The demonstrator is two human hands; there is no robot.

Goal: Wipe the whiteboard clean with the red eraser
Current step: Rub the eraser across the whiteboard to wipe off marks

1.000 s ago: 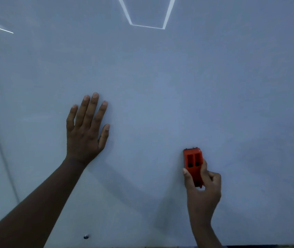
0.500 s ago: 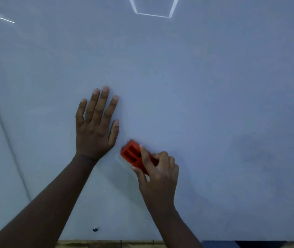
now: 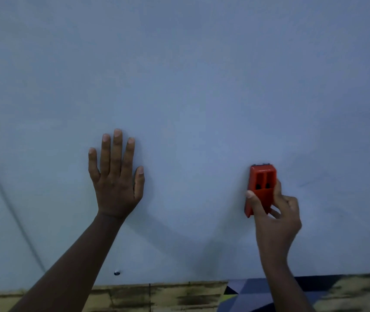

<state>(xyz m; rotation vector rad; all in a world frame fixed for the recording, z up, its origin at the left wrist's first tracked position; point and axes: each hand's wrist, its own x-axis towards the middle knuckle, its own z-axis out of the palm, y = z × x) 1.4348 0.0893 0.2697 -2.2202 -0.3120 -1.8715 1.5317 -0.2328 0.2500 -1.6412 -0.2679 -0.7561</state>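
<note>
The whiteboard (image 3: 202, 86) fills almost the whole view, pale and glossy, with only faint smudges at the right. My left hand (image 3: 115, 179) lies flat against it, fingers straight and pointing up. To the right, my right hand (image 3: 274, 212) grips the red eraser (image 3: 261, 185) between thumb and fingers and holds it upright against the board. The eraser's lower end is hidden under my fingers.
A small screw head (image 3: 116, 272) sits near the board's bottom edge. Below the board a strip of yellowish wood-patterned floor (image 3: 157, 298) and a blue patterned carpet (image 3: 253, 293) show. A thin dark line (image 3: 6, 199) runs diagonally down the left side.
My right hand has swept the eraser from beside my left thumb to the right and turned it upright. The view has tilted down, so the floor now shows.
</note>
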